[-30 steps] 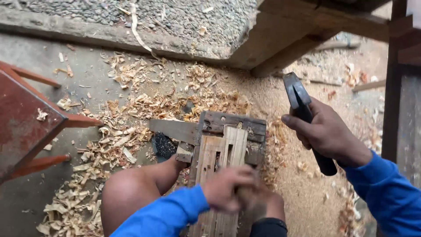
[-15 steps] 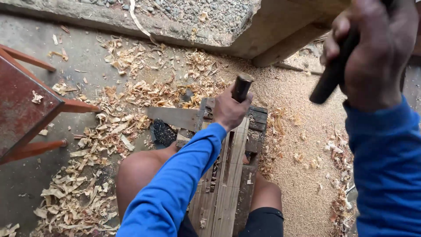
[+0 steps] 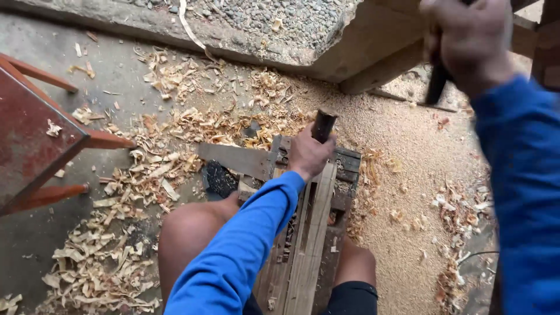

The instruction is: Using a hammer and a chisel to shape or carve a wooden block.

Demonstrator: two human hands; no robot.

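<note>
— Where is the left hand [image 3: 308, 155]?

— Low over the long pale wooden workpiece [image 3: 309, 233] that runs between the person's bare knees. Its fingers are wrapped tight round a dark, stubby wooden-handled chisel [image 3: 322, 125], whose butt end sticks up above the fist. The blade end is hidden under the hand, so I cannot tell just where it meets the wood.

— And the right hand [image 3: 469, 41]?

— Raised high, well above and to the right of the workpiece, near the top edge of the view. It is closed round a dark handle [image 3: 436, 84], of which only a short piece shows below the fist; the head of the tool is out of sight.

— What lies around the workpiece?

— At its far end a grey flat wooden board [image 3: 236, 158] lies crosswise, touching it. Left of the workpiece pale curled wood shavings [image 3: 146, 175] are strewn over the concrete floor [image 3: 35, 256]; right of it lies fine sawdust [image 3: 402, 175]. Further left stands a red-brown wooden stool [image 3: 35, 140]. Beyond the workpiece's far end is a rough pebbled concrete slab [image 3: 262, 23].
</note>
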